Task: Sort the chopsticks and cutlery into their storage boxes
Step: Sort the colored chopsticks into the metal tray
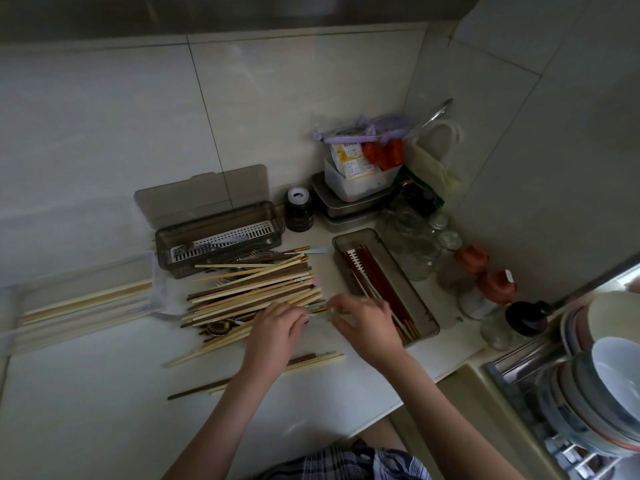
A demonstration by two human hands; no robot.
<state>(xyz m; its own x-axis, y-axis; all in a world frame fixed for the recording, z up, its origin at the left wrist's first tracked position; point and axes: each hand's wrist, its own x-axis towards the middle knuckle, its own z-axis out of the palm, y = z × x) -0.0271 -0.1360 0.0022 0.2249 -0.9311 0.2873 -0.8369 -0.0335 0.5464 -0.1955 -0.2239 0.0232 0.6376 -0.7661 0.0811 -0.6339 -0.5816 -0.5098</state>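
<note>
Hands: left hand (277,327) and right hand (363,323) meet at the near right edge of the chopstick pile (256,292), both over the bench (104,410).
Left grip: fingers curled down onto the pile; thumb and forefinger pinch one end of a pale blue-and-gold utensil (320,310).
Right grip: fingertips pinch the other end of the same utensil; remaining fingers spread loosely above it.
Pile: mixed pale and dark chopsticks, lying roughly parallel, left to right; a metal spoon bowl (218,328) shows under the near edge.
Strays: several chopsticks (311,362) lie apart on the bench, nearer the person than the pile.
Rear box (218,237): dark transparent storage box with lid raised against the wall; white slotted insert inside; sits just behind the pile.
Right box (384,285): open, just right of the hands; holds reddish-brown chopsticks laid lengthwise.
Left tray (79,303): long pale chopsticks in a clear container at the left edge.
Corner: jars, stacked containers and a dark bottle (298,209) near the wall.
Rack: bowls (609,368) stacked at far right.
</note>
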